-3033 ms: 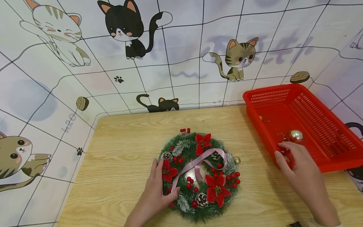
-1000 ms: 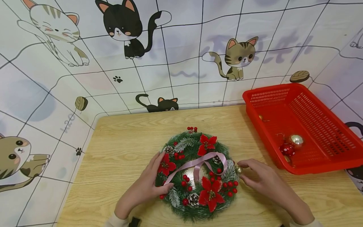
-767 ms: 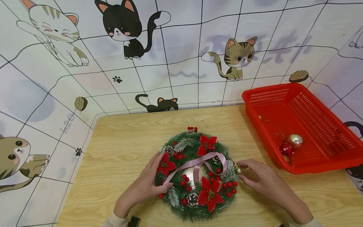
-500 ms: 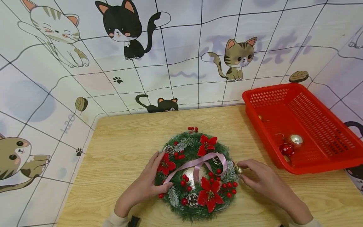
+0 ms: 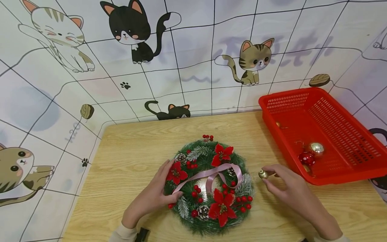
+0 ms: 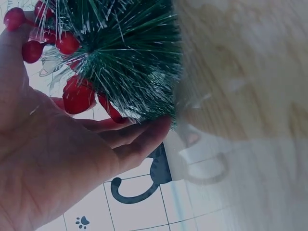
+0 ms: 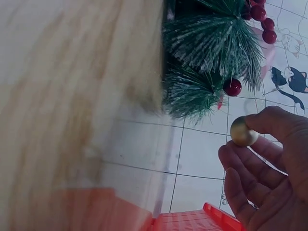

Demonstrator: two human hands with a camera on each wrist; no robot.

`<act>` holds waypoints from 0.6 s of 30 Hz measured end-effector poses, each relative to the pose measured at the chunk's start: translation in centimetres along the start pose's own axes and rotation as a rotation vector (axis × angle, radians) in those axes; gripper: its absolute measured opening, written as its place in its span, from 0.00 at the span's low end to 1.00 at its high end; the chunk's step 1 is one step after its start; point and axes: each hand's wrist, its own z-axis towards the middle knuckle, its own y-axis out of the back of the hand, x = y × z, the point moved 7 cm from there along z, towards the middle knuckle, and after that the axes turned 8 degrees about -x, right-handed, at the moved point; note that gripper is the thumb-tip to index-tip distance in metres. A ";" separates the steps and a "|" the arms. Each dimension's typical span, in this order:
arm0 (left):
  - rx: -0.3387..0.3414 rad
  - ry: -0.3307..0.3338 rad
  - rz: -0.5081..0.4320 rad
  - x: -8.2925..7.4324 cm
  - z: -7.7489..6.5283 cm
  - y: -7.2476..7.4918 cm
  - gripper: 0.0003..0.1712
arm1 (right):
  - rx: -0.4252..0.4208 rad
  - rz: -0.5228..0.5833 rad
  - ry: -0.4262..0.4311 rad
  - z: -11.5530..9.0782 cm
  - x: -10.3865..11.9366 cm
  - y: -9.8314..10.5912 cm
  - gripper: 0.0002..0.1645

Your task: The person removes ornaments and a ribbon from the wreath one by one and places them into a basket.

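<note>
A green Christmas wreath (image 5: pixel 193 222) with red poinsettias, berries, pinecones and a pink ribbon (image 5: pixel 202 174) lies on the wooden table. My left hand (image 5: pixel 154 193) grips its left side, thumb on top and fingers round the outer edge; the left wrist view shows those fingers (image 6: pixel 139 144) against the green needles. Just off the wreath's right side, my right hand (image 5: pixel 287 186) pinches a small gold bauble (image 5: pixel 263 174) between thumb and fingers. In the right wrist view the gold bauble (image 7: pixel 243 132) is apart from the wreath's needles (image 7: pixel 211 48).
To the right stands a red plastic basket (image 5: pixel 356 134) with slotted walls. It holds a shiny gold bauble (image 5: pixel 315 148), a red bauble with white dots (image 5: pixel 306 158) and a small gold piece (image 5: pixel 278 124). A cat-patterned wall covering (image 5: pixel 196 50) rises behind the table (image 5: pixel 136 144).
My right hand came from the basket to the gold bauble at the wreath's right edge, then drew it away rightward. The wreath has shifted slightly, still under my left hand.
</note>
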 end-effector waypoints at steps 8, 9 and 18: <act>-0.010 -0.002 0.010 0.5 -0.1 0.3 0.64 | -0.038 0.003 -0.007 0.2 0.0 0.7 0.34; -0.009 -0.002 0.009 0.6 0.0 0.3 0.64 | -0.043 0.003 -0.006 0.2 0.0 0.8 0.33; 0.005 -0.037 -0.019 0.5 0.2 0.6 0.64 | -0.071 -0.028 -0.056 0.3 0.1 1.2 0.35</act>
